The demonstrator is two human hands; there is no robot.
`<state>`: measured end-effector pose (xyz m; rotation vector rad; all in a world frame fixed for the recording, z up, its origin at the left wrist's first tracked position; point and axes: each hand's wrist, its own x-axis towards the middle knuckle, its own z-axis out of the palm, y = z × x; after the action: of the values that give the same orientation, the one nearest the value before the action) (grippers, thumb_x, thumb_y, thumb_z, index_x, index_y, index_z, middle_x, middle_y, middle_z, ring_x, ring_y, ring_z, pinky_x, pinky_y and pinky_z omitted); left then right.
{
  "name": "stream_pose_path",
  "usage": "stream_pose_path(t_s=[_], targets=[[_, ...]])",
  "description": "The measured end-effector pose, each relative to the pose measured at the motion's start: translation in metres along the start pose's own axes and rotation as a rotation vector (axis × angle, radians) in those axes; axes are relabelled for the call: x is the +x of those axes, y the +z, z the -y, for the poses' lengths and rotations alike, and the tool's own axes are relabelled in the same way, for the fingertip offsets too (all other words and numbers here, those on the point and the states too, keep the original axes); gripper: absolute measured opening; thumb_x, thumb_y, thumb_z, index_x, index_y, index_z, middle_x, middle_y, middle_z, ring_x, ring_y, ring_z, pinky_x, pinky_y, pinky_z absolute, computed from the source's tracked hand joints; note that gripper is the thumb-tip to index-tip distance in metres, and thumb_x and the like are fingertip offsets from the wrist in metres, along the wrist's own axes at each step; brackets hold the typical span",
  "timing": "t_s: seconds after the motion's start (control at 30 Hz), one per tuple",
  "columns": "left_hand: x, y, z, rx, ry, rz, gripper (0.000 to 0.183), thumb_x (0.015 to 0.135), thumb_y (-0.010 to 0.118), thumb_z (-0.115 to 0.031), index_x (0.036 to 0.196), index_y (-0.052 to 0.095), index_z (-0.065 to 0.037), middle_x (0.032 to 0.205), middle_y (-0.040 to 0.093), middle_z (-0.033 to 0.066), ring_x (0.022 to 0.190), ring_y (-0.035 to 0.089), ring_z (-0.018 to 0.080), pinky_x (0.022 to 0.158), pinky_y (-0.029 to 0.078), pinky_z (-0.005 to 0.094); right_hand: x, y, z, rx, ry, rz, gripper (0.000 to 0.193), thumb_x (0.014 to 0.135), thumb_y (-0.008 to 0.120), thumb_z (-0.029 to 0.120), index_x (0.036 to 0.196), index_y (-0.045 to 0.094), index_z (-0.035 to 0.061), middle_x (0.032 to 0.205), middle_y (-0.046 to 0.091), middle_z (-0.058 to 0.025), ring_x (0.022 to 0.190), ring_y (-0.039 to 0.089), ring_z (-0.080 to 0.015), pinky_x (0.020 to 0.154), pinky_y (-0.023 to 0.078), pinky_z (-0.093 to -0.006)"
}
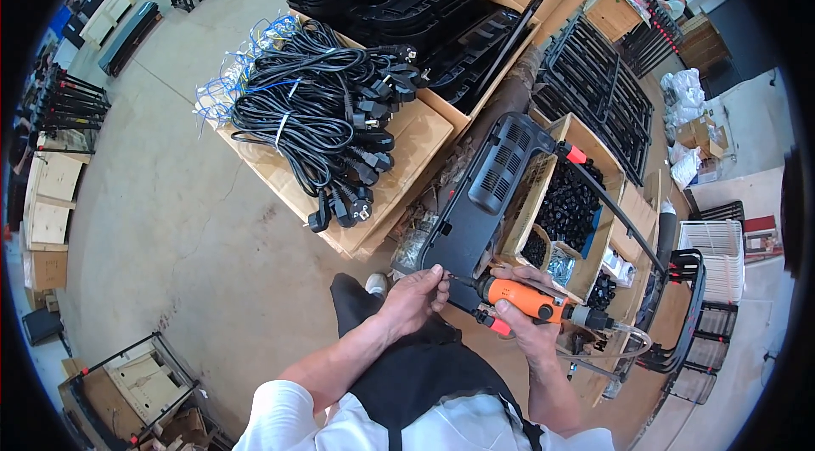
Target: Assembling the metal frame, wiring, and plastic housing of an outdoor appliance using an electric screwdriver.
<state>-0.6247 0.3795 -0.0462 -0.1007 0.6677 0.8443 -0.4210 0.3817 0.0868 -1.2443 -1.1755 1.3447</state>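
My right hand [528, 325] is wrapped around an orange air screwdriver [519, 298], which lies nearly level with its bit toward the left. A clear hose [632, 334] runs from its rear end. My left hand [412, 302] is closed in a pinch at the bit's tip; whatever is between the fingertips is too small to make out. Just beyond both hands lies a long black plastic housing [463, 235] with a raised, slotted vent cover [501, 167] at its far end. A dark metal frame bar with a red end piece [576, 154] runs along its right side.
Bundled black power cords [297, 112] lie on a cardboard box [407, 150] at left. Behind, a large carton [526, 44] holds black plastic covers [441, 5]. To the right, a wooden bin [531, 213] holds small black parts [569, 205] and screws [560, 266]. Black metal frames [594, 82] stand farther back.
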Motion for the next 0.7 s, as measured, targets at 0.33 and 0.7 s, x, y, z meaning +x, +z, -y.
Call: stream_pose_path(t_s=[0.33,0.7], targets=[[0.001,-0.001,0.001,0.015,-0.031,0.005,0.024,0.11,0.059,-0.029,0.112,0.066,-0.006,0.086,0.062,-0.0008,0.071,0.054,0.0107,0.065,0.045,0.0255,-0.002,0.0,0.0,-0.07,0.006,0.071,0.052,0.086,0.08,0.0,0.131,0.055,-0.0011,0.129,0.069,-0.0204,0.123,0.066,-0.0267,0.109,0.052,-0.0415],[-0.002,0.016,0.014,-0.088,-0.02,-0.062,0.036,0.113,0.051,-0.038,0.117,0.065,-0.004,0.097,0.065,0.0028,0.083,0.06,0.0153,0.073,0.05,0.0293,0.012,0.02,-0.009,-0.189,-0.058,0.049,0.049,0.088,0.077,-0.002,0.132,0.056,0.0003,0.131,0.069,-0.0181,0.123,0.066,-0.0255,0.109,0.052,-0.0408]])
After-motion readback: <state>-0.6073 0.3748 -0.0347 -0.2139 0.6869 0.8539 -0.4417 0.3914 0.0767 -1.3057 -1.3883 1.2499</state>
